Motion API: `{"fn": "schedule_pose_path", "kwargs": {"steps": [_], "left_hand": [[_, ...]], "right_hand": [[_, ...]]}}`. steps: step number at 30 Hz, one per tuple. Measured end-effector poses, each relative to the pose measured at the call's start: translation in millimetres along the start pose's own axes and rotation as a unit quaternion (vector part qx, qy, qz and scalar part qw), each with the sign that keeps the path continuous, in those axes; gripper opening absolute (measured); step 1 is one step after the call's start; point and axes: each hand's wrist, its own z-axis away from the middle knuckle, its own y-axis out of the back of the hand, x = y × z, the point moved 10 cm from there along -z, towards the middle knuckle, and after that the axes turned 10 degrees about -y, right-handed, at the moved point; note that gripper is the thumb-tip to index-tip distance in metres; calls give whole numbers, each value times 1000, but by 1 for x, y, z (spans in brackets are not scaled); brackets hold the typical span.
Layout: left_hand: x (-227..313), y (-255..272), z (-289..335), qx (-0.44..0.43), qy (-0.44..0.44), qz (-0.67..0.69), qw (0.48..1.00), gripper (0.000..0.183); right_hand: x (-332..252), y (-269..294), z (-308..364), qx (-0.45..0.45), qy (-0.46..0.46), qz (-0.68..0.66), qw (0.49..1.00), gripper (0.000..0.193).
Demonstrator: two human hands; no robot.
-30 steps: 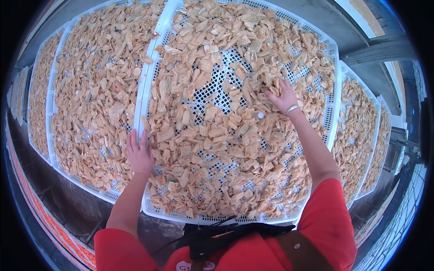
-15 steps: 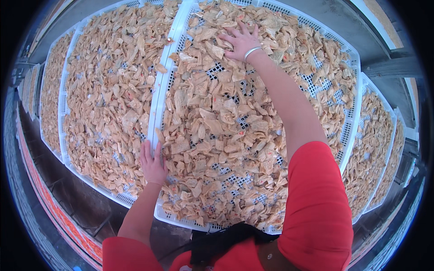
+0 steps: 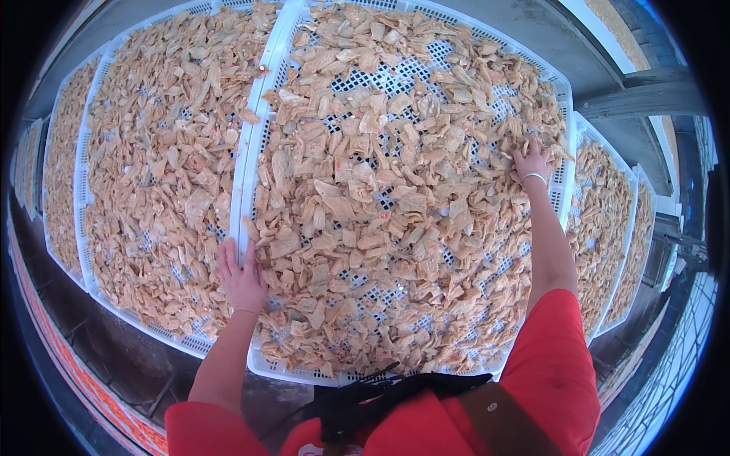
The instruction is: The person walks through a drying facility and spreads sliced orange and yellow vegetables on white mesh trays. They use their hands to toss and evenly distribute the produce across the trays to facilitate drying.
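A large white lattice tray [image 3: 247,152] lies before me, covered with flat, tan, wrinkled pieces [image 3: 334,197] that look like dried food, some flecked with red. At its right side my right hand [image 3: 534,163], with a silvery bangle [image 3: 534,177] at the wrist, rests on the pieces beside the rim. Its fingers are somewhat bent and apart; their tips are partly lost among the pieces. My left hand [image 3: 243,283] lies with fingers stretched out over the white rim between this tray and the left one, near the front corner. I see nothing held in it.
A similar filled tray [image 3: 85,167] adjoins on the left, and more filled trays [image 3: 604,220] stand to the right. Grey beams [image 3: 646,99] run behind the right corner. An orange-red strip [image 3: 84,380] lies low at the left.
My right hand has moved from the tray's far middle to its right side. More white lattice shows where it was. My left hand stays at the rim; the whole view has shifted slightly.
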Motion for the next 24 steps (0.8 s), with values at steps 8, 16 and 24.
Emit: {"fn": "schedule_pose_path", "kwargs": {"steps": [8,16,24], "left_hand": [[1,4,-4,26,-10,0,1000,63],[6,2,-6,34,-20,19,999,61],[-6,-2,-1,-14,15,-13,1000,63]], "right_hand": [[-204,25,206,-202,276,-135,930,60],[-375,42,51,-5,193,-201,960,93],[-436,39,275,-59,483,-88,869,75]]}}
